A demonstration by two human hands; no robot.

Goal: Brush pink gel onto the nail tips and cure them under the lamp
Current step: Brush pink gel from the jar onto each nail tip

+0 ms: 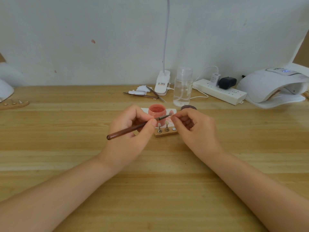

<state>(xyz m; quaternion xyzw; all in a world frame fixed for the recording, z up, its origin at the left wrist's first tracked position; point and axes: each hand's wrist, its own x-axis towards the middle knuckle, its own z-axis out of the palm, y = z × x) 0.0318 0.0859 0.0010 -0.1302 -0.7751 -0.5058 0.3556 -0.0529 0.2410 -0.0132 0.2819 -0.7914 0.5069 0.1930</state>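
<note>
Wooden bench (66, 156) against a white wall. Open jar (157, 112) of pink gel at centre; two nail tips (163, 126) upright on a block — just before it. Left hand (132, 129) grips the brush (133, 128); right hand (194, 129) pinches a small tip at the bristles. Lamp (274, 86) far right.

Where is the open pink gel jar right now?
In the head view, the open pink gel jar stands centre-table, just behind the left hand, in front of the clear plastic bottle.
</note>
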